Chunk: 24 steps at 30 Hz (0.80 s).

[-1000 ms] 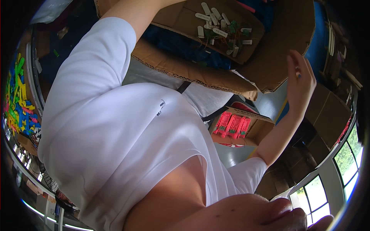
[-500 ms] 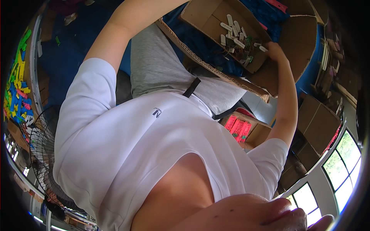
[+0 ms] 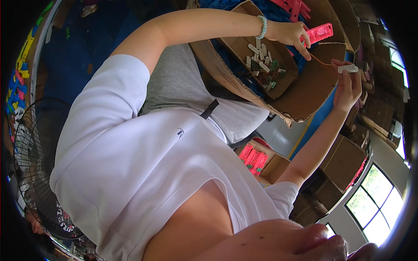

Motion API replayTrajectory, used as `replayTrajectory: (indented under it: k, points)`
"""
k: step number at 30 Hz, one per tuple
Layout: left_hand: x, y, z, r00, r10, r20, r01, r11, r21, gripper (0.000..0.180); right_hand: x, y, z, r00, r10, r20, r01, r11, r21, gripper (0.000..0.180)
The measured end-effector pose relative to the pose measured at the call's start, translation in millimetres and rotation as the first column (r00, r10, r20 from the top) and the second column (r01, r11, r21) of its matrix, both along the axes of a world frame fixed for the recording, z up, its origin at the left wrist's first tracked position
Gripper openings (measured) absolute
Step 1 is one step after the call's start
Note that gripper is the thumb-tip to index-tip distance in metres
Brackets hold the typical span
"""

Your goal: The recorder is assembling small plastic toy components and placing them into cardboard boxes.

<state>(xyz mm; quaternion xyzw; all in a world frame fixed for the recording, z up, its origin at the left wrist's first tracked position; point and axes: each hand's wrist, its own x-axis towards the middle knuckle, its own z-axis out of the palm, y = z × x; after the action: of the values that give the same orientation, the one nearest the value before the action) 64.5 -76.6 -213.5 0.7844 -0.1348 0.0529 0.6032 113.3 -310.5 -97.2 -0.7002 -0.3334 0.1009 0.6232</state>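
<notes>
My left hand [image 3: 292, 34], with a beaded bracelet [image 3: 262, 27] at its wrist, is closed on a pinkish-red plastic housing [image 3: 320, 34], long and hollow, above the large cardboard box. To its right my right hand [image 3: 348, 89] pinches a small white oblong plastic piece [image 3: 347, 68] between its fingers. A thin orange wire [image 3: 320, 61] stretches between the two hands; where its ends attach is not clear. Below them, a smaller cardboard tray [image 3: 283, 85] holds several similar white pieces [image 3: 261, 56] with green bits and thin wires.
Red plastic parts [image 3: 296, 8] and blue material lie in the large cardboard box [image 3: 244, 82] before my lap. Another box [image 3: 274, 167] by my right side contains red housings [image 3: 253, 158]. A black wire fan [image 3: 37, 169] stands at my left; stacked cartons [image 3: 346, 161] are at the right.
My right hand has lifted a white piece from the tray and moved right and outward. My left hand has come into view holding the red housing, and the wire now shows between both hands.
</notes>
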Motion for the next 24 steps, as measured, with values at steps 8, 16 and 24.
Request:
replayTrajectory:
  k: [8,16,24]
  points:
    - [-4,5,12,0.946,-0.285,-0.157,0.149,0.808,-0.57,0.02,-14,28,8,0.989,-0.052,0.141,0.021,0.977,0.214,0.023]
    - [-16,18,40,0.984,0.043,0.174,0.002,0.968,-0.249,0.021,-32,4,-7,0.958,-0.213,0.192,0.246,0.954,-0.173,0.026]
    - [-3,16,50,0.828,0.169,0.535,-0.127,0.985,-0.116,0.052,-38,83,-14,0.759,-0.226,0.611,0.349,0.933,-0.088,0.018]
